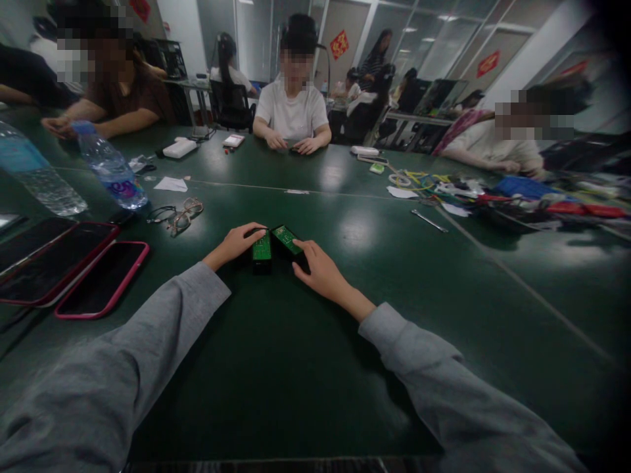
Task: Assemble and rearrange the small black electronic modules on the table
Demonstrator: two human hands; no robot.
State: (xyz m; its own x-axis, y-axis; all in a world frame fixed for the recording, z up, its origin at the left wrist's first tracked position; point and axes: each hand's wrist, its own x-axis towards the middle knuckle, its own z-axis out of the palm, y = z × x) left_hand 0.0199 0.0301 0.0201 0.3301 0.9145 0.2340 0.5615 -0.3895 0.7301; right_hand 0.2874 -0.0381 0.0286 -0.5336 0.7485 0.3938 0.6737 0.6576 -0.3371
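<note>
You have a single view, worn on your head: it looks out from above the near edge of the table (365,381), which shows at six o'clock, and faces forward and down toward twelve. Your sleeves (167,328) enter close up from eight and four o'clock, your hands (320,269) lie near the centre, and the wide view reaches glass partitions (251,33) well beyond.

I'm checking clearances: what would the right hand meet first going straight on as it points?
The right circuit board, which the right hand appears to touch. Beyond it, probably the left circuit board, though depth is unclear.
</note>
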